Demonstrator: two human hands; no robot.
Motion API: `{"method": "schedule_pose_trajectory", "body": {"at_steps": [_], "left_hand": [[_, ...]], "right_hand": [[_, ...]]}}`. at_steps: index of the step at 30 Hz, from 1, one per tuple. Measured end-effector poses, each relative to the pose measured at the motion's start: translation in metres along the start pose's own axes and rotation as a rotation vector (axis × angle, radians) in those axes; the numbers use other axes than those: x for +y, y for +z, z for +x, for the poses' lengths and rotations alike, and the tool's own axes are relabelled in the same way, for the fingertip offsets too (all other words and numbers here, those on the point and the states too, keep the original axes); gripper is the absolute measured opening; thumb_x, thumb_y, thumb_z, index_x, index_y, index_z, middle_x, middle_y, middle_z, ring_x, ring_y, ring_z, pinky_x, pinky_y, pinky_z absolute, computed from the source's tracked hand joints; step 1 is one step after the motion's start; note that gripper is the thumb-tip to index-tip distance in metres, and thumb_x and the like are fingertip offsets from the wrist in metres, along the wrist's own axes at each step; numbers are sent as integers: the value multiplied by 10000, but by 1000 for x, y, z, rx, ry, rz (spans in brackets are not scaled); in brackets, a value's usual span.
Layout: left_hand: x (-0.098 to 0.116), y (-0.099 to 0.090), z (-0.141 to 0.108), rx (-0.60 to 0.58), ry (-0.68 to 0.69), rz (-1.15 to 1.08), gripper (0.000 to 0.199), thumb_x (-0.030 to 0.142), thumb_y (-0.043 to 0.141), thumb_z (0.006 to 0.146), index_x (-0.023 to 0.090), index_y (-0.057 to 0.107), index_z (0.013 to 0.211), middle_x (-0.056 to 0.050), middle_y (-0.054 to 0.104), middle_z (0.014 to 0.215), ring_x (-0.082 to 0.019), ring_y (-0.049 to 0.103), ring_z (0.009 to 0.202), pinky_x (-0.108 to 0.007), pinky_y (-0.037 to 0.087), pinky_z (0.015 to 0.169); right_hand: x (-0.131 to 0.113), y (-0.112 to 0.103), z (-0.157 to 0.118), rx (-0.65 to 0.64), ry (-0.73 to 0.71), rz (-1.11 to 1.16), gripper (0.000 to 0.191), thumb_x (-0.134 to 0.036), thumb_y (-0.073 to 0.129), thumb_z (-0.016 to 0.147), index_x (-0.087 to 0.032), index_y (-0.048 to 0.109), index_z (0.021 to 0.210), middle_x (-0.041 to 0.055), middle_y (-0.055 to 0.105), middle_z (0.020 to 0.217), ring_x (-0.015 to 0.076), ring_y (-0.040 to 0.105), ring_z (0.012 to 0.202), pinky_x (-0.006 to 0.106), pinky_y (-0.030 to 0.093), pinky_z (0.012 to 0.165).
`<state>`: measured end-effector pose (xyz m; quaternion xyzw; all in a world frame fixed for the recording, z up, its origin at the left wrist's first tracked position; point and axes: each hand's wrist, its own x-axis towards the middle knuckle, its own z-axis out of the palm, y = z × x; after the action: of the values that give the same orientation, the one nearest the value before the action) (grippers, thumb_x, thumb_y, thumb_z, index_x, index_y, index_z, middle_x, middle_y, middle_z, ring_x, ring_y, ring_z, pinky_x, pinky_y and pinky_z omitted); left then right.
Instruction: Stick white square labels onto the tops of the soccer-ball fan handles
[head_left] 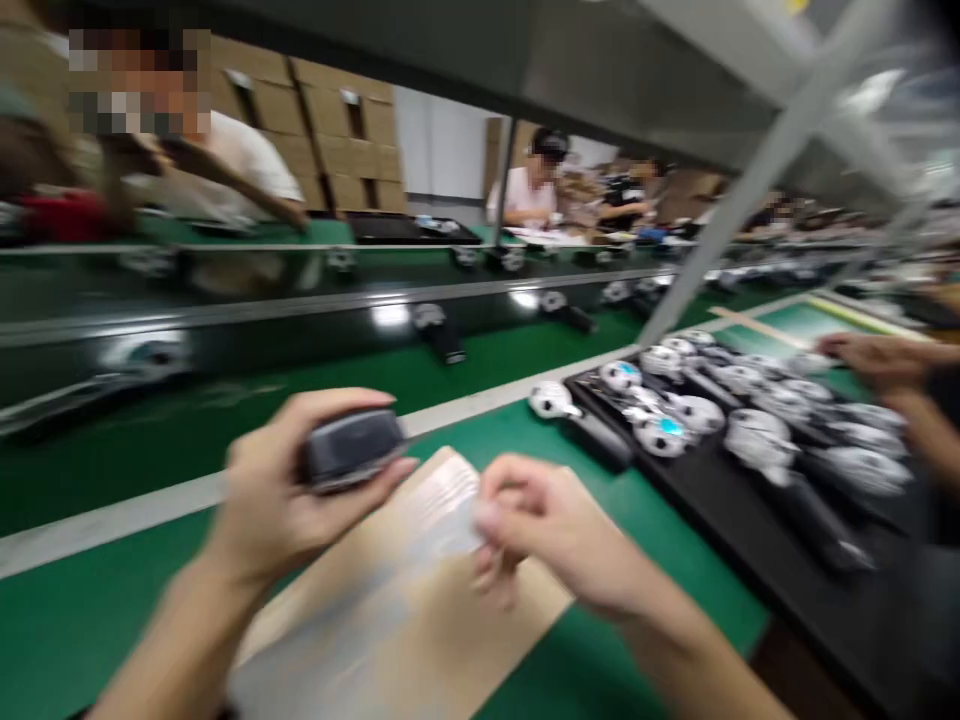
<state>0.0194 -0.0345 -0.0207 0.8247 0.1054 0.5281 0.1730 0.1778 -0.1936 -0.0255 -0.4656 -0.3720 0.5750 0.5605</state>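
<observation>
My left hand (274,490) is wrapped round a dark, box-shaped part (355,448), with the thumb below it and the fingers over its top. To the right, my right hand (536,520) has its thumb and index finger pinched at the edge of a clear plastic sheet (442,505). The sheet lies over brown paper (465,640) on the green table. Motion blur softens both hands, and whatever sits in the right pinch is too small to make out.
A black tray (697,510) of white-headed, black-handled devices stands at the right. One device (577,425) lies by its left edge. Beyond a pale rail, a green conveyor (300,385) carries more devices. Another person's hand (877,360) reaches in at the right, near a slanted metal post (739,200).
</observation>
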Motion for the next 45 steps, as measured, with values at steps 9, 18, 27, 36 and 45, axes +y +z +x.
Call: {"method": "schedule_pose_trajectory", "body": {"at_steps": [9,18,27,36,45], "left_hand": [[18,-18,11,-174,175,64,267,323,719,892,195,607,1097,-59,779,957,-162,756,787,-219,605,702],[17,-18,14,-206,177,60,250,334,698,912,188,595,1086,-62,778,932,-156,750,757,-218,599,676],[16,-19,13,-209,189,90,251,348,681,926,193,588,1100,-60,777,945,-156,750,771,-223,597,691],[16,-18,12,-212,192,107,257,326,692,917,193,585,1109,-58,776,958,-153,750,783,-212,585,679],[15,-18,11,-204,188,78,290,331,721,901,193,606,1128,-70,775,972,-170,751,797,-238,596,689]], "right_hand": [[-67,36,23,66,-228,-155,198,-164,872,759,-200,678,779,-67,679,584,56,651,522,83,532,517],[-63,36,28,61,-217,-212,130,-144,782,825,-198,672,783,-84,671,575,31,651,500,58,519,508],[-65,35,28,71,-204,-231,118,-147,739,860,-199,668,781,-94,660,587,30,655,497,69,533,503],[-65,36,27,73,-198,-244,116,-121,727,849,-192,662,785,-96,661,590,24,652,501,61,524,503],[-67,37,28,73,-189,-237,136,-117,760,811,-189,654,767,-87,667,572,37,643,495,73,505,485]]}}
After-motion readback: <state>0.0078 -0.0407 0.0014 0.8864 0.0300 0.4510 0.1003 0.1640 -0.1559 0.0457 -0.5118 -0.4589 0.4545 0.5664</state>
